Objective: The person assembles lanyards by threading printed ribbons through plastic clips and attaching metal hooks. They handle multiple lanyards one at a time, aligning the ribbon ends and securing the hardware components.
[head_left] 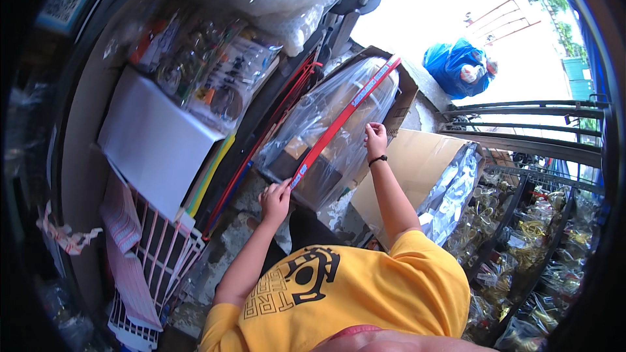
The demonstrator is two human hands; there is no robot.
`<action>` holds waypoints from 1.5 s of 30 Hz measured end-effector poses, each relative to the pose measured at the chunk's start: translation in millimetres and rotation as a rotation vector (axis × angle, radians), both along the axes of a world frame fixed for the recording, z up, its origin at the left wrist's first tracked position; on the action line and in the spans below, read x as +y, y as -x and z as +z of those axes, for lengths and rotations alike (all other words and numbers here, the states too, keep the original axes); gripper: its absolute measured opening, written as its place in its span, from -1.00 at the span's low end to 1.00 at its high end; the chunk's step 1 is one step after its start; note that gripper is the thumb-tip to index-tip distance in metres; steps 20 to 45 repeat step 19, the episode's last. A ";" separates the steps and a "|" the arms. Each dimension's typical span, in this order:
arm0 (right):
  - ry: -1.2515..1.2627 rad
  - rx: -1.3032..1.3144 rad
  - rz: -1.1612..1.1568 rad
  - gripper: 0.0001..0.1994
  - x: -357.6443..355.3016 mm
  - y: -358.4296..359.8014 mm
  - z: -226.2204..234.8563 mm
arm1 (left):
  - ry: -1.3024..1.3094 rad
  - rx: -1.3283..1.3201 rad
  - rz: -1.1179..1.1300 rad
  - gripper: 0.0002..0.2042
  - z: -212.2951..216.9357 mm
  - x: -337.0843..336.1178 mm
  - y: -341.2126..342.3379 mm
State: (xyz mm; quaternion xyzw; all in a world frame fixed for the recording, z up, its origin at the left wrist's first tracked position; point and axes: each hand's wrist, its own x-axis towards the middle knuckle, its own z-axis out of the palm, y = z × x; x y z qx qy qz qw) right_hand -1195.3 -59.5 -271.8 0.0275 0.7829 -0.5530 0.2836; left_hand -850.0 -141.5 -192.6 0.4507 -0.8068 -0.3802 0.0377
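Note:
A long, narrow red strip (332, 130) with pale blue labels near both ends slants across an open cardboard box. Clear plastic film (355, 146) covers the brown and dark things inside that box. My left hand (274, 203) is at the strip's lower end, its fingers closed on it. Over the right side of the film is my right hand (375, 140), apart from the strip, with thumb and fingertips pinched together. Whatever those fingers hold, if anything, is too small to make out. A dark band circles my right wrist.
Left stands a white box (153, 137) beside bagged goods (222, 78) and a white wire rack (153, 274). A cardboard box (398, 176) with silvery wrapping lies right. Bins of bagged metal parts (515, 248) fill the lower right. Beyond sits a blue bag (456, 68).

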 end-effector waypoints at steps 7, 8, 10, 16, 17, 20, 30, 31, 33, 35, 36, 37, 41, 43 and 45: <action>-0.011 -0.157 0.070 -0.84 28.7 -65.0 20.8 | -0.019 0.212 0.157 -0.29 -12.3 19.2 -25.3; -0.017 -0.194 0.103 -0.83 25.6 -73.4 24.0 | -0.009 0.235 0.158 -0.30 -13.1 21.5 -32.7; -0.010 -0.259 0.157 -0.81 16.1 -91.0 32.0 | -0.047 0.206 0.181 -0.33 -13.5 26.8 -56.1; -0.029 -0.569 0.221 -0.72 -23.9 -127.4 55.3 | -0.304 0.007 0.445 -0.63 -28.7 44.3 -168.3; -0.021 -0.586 0.191 -0.70 -30.4 -131.2 54.8 | -0.500 0.002 0.576 -0.65 -33.9 49.2 -187.3; -0.015 -0.612 0.203 -0.68 -44.9 -145.8 50.0 | -0.664 -0.105 0.616 -0.66 -38.9 63.1 -232.5; -0.015 -0.612 0.203 -0.68 -44.9 -145.8 50.0 | -0.664 -0.105 0.616 -0.66 -38.9 63.1 -232.5; -0.015 -0.612 0.203 -0.68 -44.9 -145.8 50.0 | -0.664 -0.105 0.616 -0.66 -38.9 63.1 -232.5; -0.015 -0.612 0.203 -0.68 -44.9 -145.8 50.0 | -0.664 -0.105 0.616 -0.66 -38.9 63.1 -232.5; -0.015 -0.612 0.203 -0.68 -44.9 -145.8 50.0 | -0.664 -0.105 0.616 -0.66 -38.9 63.1 -232.5; -0.015 -0.612 0.203 -0.68 -44.9 -145.8 50.0 | -0.664 -0.105 0.616 -0.66 -38.9 63.1 -232.5; -0.015 -0.612 0.203 -0.68 -44.9 -145.8 50.0 | -0.664 -0.105 0.616 -0.66 -38.9 63.1 -232.5; -0.015 -0.612 0.203 -0.68 -44.9 -145.8 50.0 | -0.664 -0.105 0.616 -0.66 -38.9 63.1 -232.5; -0.015 -0.612 0.203 -0.68 -44.9 -145.8 50.0 | -0.664 -0.105 0.616 -0.66 -38.9 63.1 -232.5; -0.015 -0.612 0.203 -0.68 -44.9 -145.8 50.0 | -0.664 -0.105 0.616 -0.66 -38.9 63.1 -232.5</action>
